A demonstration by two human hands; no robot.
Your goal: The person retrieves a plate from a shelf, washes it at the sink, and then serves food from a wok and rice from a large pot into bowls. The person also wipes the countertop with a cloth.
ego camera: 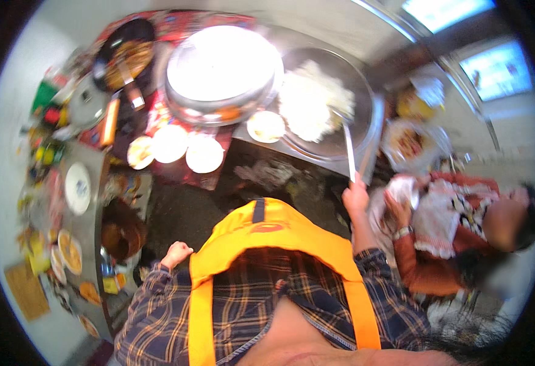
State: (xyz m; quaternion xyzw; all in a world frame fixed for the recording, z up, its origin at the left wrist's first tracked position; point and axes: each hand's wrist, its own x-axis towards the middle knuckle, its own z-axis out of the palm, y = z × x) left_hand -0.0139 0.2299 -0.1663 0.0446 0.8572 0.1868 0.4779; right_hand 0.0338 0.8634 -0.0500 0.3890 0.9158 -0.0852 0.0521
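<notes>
My right hand [355, 196] is closed around the handle of a long metal spatula or ladle [349, 146], whose far end rests in a heap of white food, perhaps rice [315, 98], in a large round wok [363, 110]. Beside my waist, my left hand [177, 254] is closed and looks to hold nothing. Left of the wok stands a big metal pot with a bright lid [224, 64]. Several bowls, one a white bowl [204, 154], sit in front of it, and a small bowl [266, 126] is at the wok's edge. Glare hides their contents.
A black pan [128, 55] holds brown food and a turner. The left counter [91, 219] carries a white plate [78, 188] and several dishes of food. A person [441, 228] sits or stands close at right, hands by a pale bowl, near a bagged bowl of food [407, 144].
</notes>
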